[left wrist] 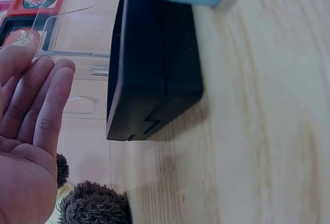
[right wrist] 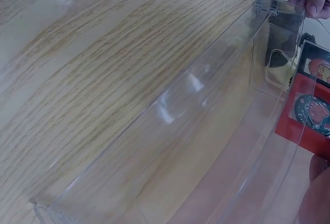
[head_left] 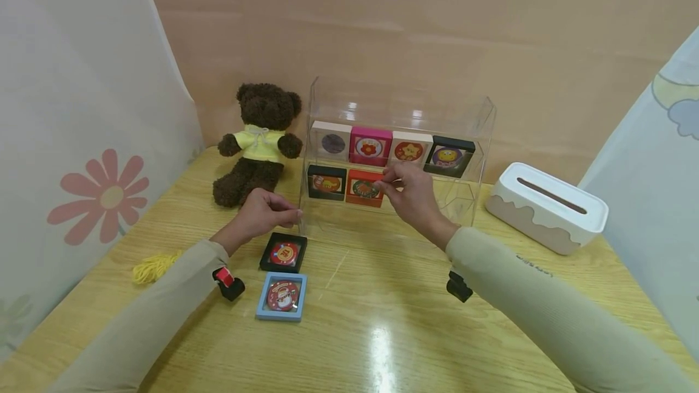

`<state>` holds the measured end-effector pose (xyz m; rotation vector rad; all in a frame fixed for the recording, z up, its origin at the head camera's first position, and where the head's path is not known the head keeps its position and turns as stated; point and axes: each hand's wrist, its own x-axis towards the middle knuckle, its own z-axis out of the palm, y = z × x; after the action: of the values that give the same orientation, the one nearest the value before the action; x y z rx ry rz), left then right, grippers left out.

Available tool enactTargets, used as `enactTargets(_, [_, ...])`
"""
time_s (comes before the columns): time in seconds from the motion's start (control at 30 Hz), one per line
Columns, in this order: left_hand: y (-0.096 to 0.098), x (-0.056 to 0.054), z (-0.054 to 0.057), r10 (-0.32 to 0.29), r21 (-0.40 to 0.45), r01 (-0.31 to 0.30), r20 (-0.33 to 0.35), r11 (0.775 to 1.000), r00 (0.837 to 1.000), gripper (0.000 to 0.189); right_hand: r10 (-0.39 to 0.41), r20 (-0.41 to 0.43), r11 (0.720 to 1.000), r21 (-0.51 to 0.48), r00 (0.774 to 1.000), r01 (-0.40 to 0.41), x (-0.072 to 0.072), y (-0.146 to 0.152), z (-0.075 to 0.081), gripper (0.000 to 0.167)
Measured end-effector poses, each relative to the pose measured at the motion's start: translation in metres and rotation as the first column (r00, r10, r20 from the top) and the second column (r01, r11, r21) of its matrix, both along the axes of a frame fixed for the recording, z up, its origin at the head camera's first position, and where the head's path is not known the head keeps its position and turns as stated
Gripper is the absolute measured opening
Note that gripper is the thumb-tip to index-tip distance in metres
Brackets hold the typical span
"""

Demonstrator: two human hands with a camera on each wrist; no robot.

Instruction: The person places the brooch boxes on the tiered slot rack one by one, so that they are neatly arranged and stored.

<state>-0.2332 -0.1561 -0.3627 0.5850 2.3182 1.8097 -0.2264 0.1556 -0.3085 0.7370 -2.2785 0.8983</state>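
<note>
A clear acrylic display rack (head_left: 404, 115) stands upright on the table, holding small square frames with round badges inside. My right hand (head_left: 415, 196) pinches the right edge of a red frame (head_left: 356, 199) on the middle tier; in the right wrist view only part of that hand shows beside the red frame (right wrist: 304, 136). To its left sits a black frame (head_left: 312, 193). My left hand (head_left: 262, 214) pinches the rack's lower left edge between thumb and fingers. Just in front of it, a black frame (head_left: 283, 268) and a light blue frame (head_left: 278, 317) lie on the table.
On the upper tier are a white, a pink (head_left: 386, 138), another white and a black frame (head_left: 463, 145). A brown teddy bear (head_left: 262, 144) sits left of the rack. Yellow cord (head_left: 155, 267) lies by my left forearm. A white tissue box (head_left: 546, 211) stands at the right.
</note>
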Motion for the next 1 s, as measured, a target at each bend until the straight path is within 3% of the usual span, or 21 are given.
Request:
enactTargets(0.27, [0.002,-0.001,-0.001,0.006,-0.029,-0.007,-0.019,1.0,1.0,0.021,0.022,-0.003,1.0,-0.011,1.0,-0.022,0.001,-0.001,0.002,0.015])
enactTargets(0.47, [0.003,-0.001,0.002,0.013,-0.039,-0.014,-0.019,0.999,1.0,0.021,-0.013,0.01,1.0,-0.011,1.0,0.013,0.007,0.001,0.001,0.019])
enactTargets(0.67, [0.003,-0.001,0.001,0.012,-0.031,-0.012,-0.006,0.999,1.0,0.022,-0.048,-0.018,0.997,-0.053,0.999,0.047,0.018,-0.001,-0.002,0.023])
enactTargets(0.77, [0.002,0.0,0.0,0.011,-0.011,-0.011,0.004,1.0,1.0,0.021,-0.026,-0.031,0.996,-0.088,0.999,0.023,0.029,-0.007,-0.007,0.019])
enactTargets(0.9, [0.001,0.0,-0.001,0.016,-0.013,-0.016,-0.002,1.0,1.0,0.02,0.044,0.061,0.991,-0.128,0.997,-0.035,0.051,-0.018,-0.018,0.013])
enactTargets(1.0, [0.0,0.0,-0.001,0.019,-0.023,-0.019,-0.007,1.0,1.0,0.019,0.103,0.189,0.982,-0.177,0.977,-0.069,0.07,-0.029,-0.028,0.012])
